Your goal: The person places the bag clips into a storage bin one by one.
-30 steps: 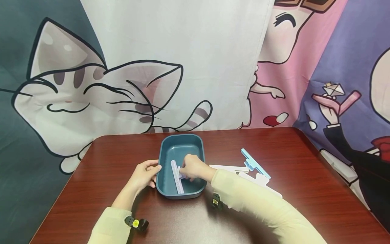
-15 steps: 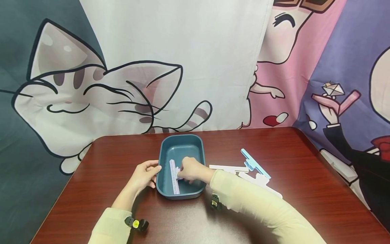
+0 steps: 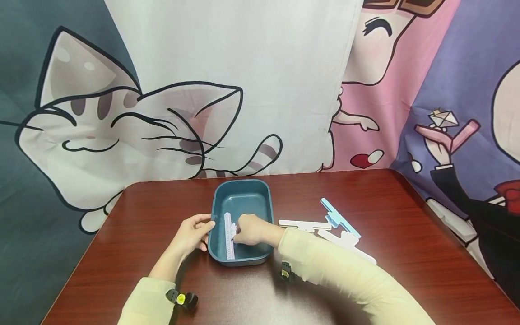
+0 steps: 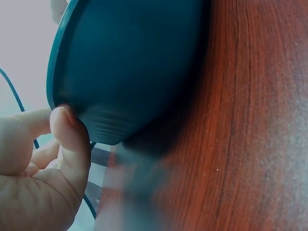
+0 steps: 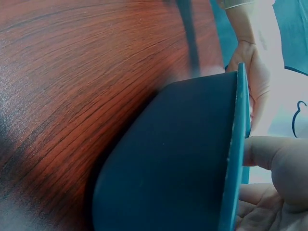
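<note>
A blue-green rectangular container (image 3: 243,188) stands on the table. My left hand (image 3: 191,234) holds its left side, thumb at the rim, as the left wrist view also shows. My right hand (image 3: 253,229) reaches inside and pinches the handle of a pale lilac bag clip (image 3: 228,234). That clip lies lengthwise along the container's left inner wall. In the right wrist view the container's wall hides the clip and my fingertips. Right of the container, a light blue bag clip (image 3: 340,217) and two white bag clips, one flat (image 3: 304,224) and one nearer (image 3: 349,243), lie together.
The dark red wooden table (image 3: 227,293) spreads around the container. A printed cloth (image 3: 260,90) with cartoon figures hangs behind the table's far edge. My right sleeve (image 3: 337,275) passes in front of the white clips and covers part of them.
The lilac clip has shifted left inside the container and turned nearly parallel to its left wall. My right hand has moved left and slightly nearer with it. My left hand stays put.
</note>
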A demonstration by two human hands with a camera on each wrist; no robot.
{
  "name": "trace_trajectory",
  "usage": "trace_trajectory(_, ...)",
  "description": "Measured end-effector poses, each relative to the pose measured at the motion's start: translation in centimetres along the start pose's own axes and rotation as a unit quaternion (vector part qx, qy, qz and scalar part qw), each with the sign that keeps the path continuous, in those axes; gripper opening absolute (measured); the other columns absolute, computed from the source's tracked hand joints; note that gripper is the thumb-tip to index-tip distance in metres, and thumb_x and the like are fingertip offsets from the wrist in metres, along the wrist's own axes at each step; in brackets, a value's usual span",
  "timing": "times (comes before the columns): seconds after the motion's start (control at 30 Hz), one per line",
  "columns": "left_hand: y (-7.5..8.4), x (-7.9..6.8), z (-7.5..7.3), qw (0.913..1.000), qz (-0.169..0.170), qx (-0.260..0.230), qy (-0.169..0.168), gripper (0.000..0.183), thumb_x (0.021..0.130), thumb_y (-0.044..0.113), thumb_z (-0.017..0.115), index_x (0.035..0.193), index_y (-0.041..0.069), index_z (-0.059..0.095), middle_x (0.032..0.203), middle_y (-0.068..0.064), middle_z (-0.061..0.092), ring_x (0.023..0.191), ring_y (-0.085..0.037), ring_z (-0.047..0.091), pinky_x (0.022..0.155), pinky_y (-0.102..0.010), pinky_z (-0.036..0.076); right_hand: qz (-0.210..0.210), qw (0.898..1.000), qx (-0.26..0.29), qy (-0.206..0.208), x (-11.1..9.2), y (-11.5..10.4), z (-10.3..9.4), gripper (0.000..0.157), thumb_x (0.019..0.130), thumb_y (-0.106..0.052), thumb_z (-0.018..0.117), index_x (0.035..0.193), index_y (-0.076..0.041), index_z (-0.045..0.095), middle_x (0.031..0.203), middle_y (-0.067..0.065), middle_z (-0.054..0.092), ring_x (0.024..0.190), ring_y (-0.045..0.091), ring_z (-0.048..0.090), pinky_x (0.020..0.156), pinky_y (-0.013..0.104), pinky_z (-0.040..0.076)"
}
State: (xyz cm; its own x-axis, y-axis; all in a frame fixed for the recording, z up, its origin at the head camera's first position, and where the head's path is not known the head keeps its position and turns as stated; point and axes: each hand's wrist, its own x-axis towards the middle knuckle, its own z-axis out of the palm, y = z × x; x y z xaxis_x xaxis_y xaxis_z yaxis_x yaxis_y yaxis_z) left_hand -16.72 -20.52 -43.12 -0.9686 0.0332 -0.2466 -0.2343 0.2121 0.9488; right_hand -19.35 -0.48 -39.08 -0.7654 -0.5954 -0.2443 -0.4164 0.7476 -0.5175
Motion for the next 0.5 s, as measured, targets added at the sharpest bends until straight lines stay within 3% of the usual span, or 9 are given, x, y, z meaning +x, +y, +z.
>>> trace_trajectory(0.5,0.18,-0.04,0.01,1.0,-0.007,0.002,0.0,0.044,0.093,0.011,0.057,0.133,-0.002,0.046,0.069,-0.002,0.057,0.049,-0.01,0.051,0.042,-0.021,0.048,0.007,1.0,-0.01,-0.004,-0.39,-0.71,-0.24,0.041,0.082,-0.02,0.063,0.051,-0.018,0.038,0.044,-0.007,0.032,0.04,0.006,0.032,0.04,0.018,0.026)
